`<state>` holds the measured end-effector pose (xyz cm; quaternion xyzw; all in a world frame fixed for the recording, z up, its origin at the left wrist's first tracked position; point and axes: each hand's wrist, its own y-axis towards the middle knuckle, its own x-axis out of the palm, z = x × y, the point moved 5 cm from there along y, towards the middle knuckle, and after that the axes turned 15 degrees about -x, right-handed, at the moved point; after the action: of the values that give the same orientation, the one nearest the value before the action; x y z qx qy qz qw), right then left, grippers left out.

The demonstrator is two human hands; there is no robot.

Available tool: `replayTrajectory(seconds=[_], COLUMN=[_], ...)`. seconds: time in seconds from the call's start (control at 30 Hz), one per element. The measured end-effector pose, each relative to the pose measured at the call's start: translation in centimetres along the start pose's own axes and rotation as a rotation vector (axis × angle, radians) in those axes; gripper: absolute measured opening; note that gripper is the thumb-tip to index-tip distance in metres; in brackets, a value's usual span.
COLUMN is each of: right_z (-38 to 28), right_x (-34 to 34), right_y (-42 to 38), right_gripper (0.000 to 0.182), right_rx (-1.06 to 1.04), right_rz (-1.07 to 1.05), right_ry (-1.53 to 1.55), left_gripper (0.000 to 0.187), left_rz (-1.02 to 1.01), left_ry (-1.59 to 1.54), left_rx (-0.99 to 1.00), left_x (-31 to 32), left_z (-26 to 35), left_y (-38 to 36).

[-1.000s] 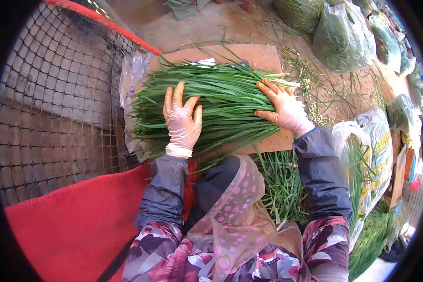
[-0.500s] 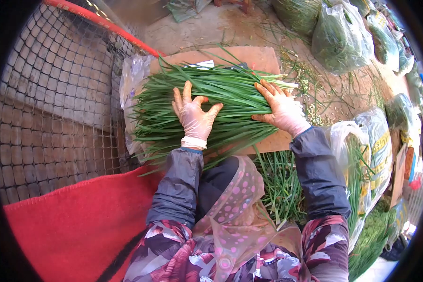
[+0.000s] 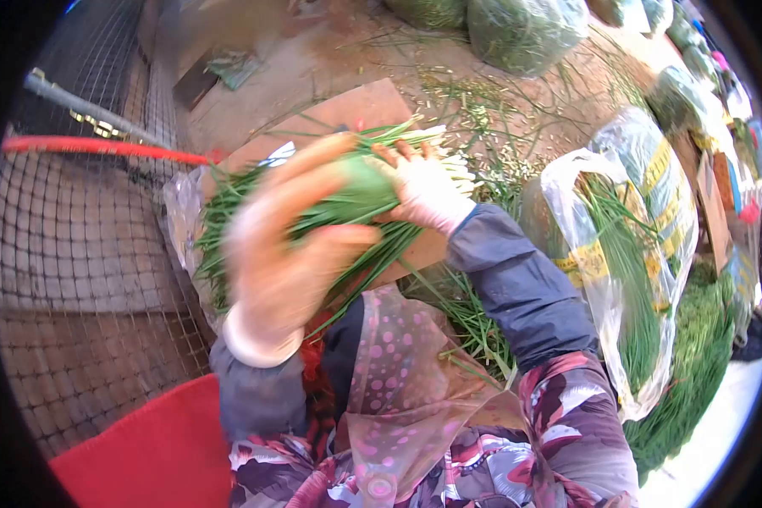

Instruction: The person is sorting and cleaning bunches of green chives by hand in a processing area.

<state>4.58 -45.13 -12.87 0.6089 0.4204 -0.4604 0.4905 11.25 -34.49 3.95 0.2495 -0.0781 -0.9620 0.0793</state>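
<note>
A thick bundle of garlic chives lies across a brown board, its pale stem ends towards the right. My right hand, in a thin stained glove, grips the bundle near those ends, fingers over the far side and thumb on the near side. My left hand, also gloved, is raised above the leafy part and smeared by motion. Its fingers and thumb are apart with nothing visible between them. It hides much of the leaves. A small white label shows behind the bundle.
Black netting with a red rim stands at left, above a red cloth. An open plastic bag of chives and a green pile are at right. Filled bags stand behind. Trimmings litter the ground.
My left hand has lifted off the leaves towards the camera. My right hand has gone from lying spread on the bundle to gripping it near the stem ends. The view has turned rightward.
</note>
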Motion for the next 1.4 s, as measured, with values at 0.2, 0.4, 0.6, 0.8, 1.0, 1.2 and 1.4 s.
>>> replayTrajectory(seconds=[0.2,0.4,0.6,0.8,1.0,1.2,1.4], right_z=[-0.9,-0.1,1.3,-0.4,-13.0,-11.7,-3.6], right_x=[-1.3,-0.3,-1.5,-4.5,10.7,3.0,-4.9], right_y=[-1.4,-2.0,-1.2,-14.1,-26.6,-29.7,-17.3], right_gripper=[0.094,0.094,0.082,0.032,0.015,0.042,0.018], right_rx=[0.057,0.047,0.016,0.413,0.249,0.238,0.317], right_rz=[-0.094,0.045,0.136,0.388,-0.276,-1.052,-0.003], right_ry=[0.120,0.197,0.382,0.483,0.498,0.552,0.331], left_gripper=[0.056,0.079,0.136,0.117,0.093,0.086,0.087], left_rz=[-0.019,-0.135,-0.005,0.081,-0.076,-0.219,-0.069], left_ry=[0.875,0.688,1.048,0.995,0.816,0.777,0.961], left_rx=[-0.182,-0.393,-0.449,-0.285,-0.486,-0.394,-0.433], left_x=[4.3,2.3,6.4,5.9,2.5,1.2,2.9], left_z=[-14.4,-15.6,-14.4,-16.1,-16.5,-17.8,-16.5], left_y=[8.2,1.8,-2.3,-1.7,1.2,3.7,1.7])
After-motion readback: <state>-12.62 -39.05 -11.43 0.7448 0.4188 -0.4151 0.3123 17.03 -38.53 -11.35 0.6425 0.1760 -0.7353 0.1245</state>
